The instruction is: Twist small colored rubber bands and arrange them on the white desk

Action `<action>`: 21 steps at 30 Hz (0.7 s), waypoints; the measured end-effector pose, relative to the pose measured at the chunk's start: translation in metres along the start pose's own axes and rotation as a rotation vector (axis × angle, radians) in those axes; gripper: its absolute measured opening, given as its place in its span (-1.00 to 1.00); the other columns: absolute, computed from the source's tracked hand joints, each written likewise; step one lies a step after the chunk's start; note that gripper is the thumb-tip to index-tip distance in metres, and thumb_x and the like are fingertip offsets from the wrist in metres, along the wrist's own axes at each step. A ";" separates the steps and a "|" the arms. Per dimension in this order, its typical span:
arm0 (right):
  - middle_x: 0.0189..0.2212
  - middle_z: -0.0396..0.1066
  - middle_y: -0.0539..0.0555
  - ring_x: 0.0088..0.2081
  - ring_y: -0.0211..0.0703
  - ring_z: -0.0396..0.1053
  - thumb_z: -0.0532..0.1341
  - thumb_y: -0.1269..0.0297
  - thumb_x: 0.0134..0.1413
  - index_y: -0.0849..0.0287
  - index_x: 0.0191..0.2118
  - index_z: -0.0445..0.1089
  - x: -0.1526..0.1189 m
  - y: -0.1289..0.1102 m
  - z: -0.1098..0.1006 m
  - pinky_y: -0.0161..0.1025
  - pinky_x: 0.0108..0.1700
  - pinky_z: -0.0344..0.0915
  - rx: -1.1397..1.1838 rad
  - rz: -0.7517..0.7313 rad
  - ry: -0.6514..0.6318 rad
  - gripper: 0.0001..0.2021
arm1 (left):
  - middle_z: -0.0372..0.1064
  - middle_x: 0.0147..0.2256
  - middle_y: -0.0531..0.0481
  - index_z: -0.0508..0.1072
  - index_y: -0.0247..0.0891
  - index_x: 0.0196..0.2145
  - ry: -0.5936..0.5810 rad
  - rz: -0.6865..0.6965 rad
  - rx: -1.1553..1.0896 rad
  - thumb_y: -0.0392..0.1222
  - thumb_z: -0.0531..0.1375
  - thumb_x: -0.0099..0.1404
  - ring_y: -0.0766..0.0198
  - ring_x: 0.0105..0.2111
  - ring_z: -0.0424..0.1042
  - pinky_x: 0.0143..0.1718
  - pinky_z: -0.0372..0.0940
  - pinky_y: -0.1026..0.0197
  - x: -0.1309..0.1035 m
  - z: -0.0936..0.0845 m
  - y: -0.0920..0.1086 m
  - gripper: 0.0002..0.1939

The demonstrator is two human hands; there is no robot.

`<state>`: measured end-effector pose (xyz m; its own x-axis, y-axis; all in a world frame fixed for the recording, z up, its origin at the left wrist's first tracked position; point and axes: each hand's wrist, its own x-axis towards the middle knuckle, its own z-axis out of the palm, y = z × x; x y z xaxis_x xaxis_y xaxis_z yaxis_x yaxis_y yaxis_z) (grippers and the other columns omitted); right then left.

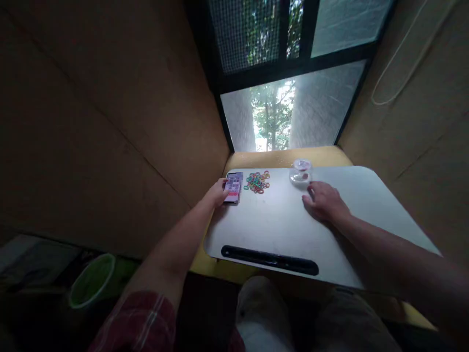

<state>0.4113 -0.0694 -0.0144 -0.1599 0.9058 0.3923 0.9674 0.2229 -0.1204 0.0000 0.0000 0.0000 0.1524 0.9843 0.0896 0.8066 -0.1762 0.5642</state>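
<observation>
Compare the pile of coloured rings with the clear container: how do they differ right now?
The ring pile is many loose, multicoloured pieces; the clear container is one rounded, see-through object with reddish patches. The ring pile spreads low, while the clear container stands taller. The right hand is close by the clear container; no hand is at the ring pile. Both rest on the white tabletop.

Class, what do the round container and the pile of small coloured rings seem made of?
Container: probably glossy, clear plastic; it is see-through with pale highlights, though glass is possible.
Coloured rings: perhaps rubber or plastic, judging by their bright, mixed colours; finish too small to tell.
</observation>
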 end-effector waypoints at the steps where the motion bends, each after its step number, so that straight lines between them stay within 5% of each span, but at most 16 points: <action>1: -0.19 0.39 0.20 -0.15 0.06 0.28 0.10 0.08 0.06 0.17 -0.20 0.31 0.000 0.000 0.000 -0.11 -0.12 0.14 0.002 0.002 0.003 -0.72 | 0.35 0.02 -0.15 0.21 -0.29 0.13 -0.006 0.001 0.009 -0.31 0.11 0.14 0.17 -0.02 0.36 0.03 0.25 0.14 0.001 -0.001 0.001 -0.44; 15: -0.18 0.37 0.19 -0.12 0.08 0.26 0.10 0.08 0.04 0.15 -0.28 0.29 0.000 -0.001 -0.003 -0.07 -0.09 0.12 0.051 0.013 -0.016 -0.76 | 0.32 0.00 -0.18 0.34 -0.28 0.06 -0.004 0.027 0.091 -0.25 0.14 0.11 0.09 -0.03 0.36 0.05 0.26 0.10 0.004 0.001 -0.001 -0.49; 21: -0.15 0.37 0.20 -0.10 0.09 0.26 0.10 0.08 0.04 0.15 -0.24 0.30 0.001 0.000 -0.001 -0.06 -0.08 0.13 0.052 0.026 -0.018 -0.74 | 0.29 0.04 -0.21 0.17 -0.31 0.16 -0.057 0.046 -0.166 -0.30 0.21 0.02 0.11 -0.02 0.37 0.06 0.27 0.07 -0.003 -0.001 -0.006 -0.29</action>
<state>0.4113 -0.0690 -0.0131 -0.1387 0.9176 0.3725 0.9598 0.2173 -0.1778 -0.0061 -0.0014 -0.0027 0.2229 0.9720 0.0744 0.6932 -0.2117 0.6890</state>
